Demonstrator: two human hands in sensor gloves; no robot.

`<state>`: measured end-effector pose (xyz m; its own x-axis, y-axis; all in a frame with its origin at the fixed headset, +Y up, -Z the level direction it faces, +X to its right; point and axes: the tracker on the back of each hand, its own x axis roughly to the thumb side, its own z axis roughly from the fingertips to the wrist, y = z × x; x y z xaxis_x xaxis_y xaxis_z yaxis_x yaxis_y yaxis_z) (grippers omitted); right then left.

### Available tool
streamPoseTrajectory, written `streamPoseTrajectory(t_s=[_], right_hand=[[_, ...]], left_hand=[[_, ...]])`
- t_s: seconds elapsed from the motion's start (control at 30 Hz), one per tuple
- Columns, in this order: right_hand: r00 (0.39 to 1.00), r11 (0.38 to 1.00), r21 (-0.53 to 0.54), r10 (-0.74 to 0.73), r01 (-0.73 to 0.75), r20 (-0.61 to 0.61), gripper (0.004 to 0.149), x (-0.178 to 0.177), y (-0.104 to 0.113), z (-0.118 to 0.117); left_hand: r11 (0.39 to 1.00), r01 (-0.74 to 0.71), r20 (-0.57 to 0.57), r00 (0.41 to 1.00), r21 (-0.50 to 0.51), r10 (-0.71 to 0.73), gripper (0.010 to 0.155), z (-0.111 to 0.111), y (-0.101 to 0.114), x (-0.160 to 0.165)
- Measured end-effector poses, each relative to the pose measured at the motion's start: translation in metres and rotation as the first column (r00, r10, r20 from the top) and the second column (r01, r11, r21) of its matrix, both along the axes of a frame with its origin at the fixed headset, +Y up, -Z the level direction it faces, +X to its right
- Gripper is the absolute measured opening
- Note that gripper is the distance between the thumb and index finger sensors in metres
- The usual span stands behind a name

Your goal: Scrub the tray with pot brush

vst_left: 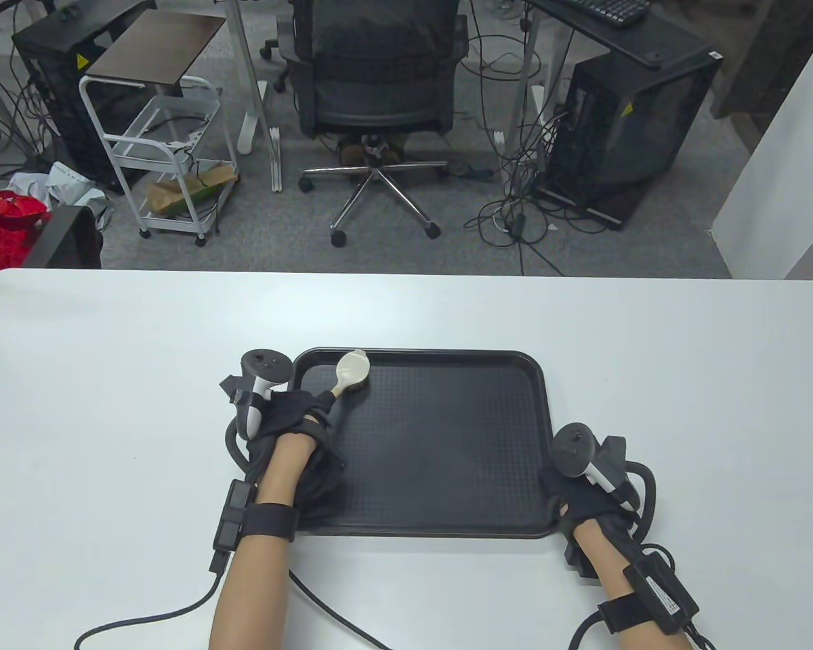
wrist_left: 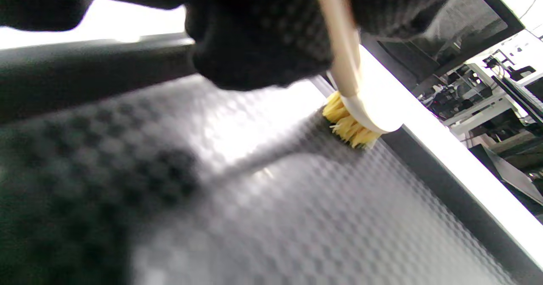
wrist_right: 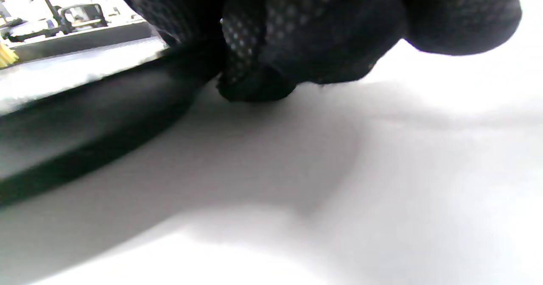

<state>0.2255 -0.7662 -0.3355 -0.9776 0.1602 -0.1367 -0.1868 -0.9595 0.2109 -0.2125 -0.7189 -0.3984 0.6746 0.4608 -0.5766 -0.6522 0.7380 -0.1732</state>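
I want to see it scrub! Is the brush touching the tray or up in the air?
Touching. The pot brush has its yellow bristles pressed on the tray floor near the far rim; the left hand grips its handle.

Black dimpled tray (vst_left: 447, 447) (yellow-bristled cream brush (wrist_left: 354, 121)).

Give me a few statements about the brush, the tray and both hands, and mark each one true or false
1. The left hand holds the pot brush. True.
2. The brush bristles touch the tray near its far left corner. True.
3. The right hand holds a second brush. False: it rests at the tray's near right corner, with no brush.
4. The bristles are blue. False: they are yellow.
5. The tray sits on a white table. True.
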Motion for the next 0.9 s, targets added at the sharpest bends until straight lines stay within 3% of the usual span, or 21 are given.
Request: streamPoseTrajectory(t_s=[0.27,0.43,0.6,0.9], right_hand=[[1.0,1.0,0.002,0.005,-0.005,0.001,0.06,0.0,0.0,0.0],[1.0,1.0,0.003,0.004,-0.004,0.001,0.06,0.0,0.0,0.0],[1.0,1.0,0.003,0.004,-0.004,0.0,0.06,0.0,0.0,0.0],[1.0,1.0,0.001,0.004,-0.004,0.0,0.06,0.0,0.0,0.0]], left_hand=[[0.998,0.056,-0.058,0.997,-0.027,-0.057,0.062,0.007,0.005,-0.032],[0.995,0.098,-0.045,0.994,-0.002,-0.098,0.062,0.008,0.01,-0.029],[0.991,-0.003,0.038,0.999,0.133,-0.002,0.061,0.001,0.016,0.013],[0.989,-0.102,0.325,0.944,0.108,0.062,0.061,-0.012,0.012,0.141]])
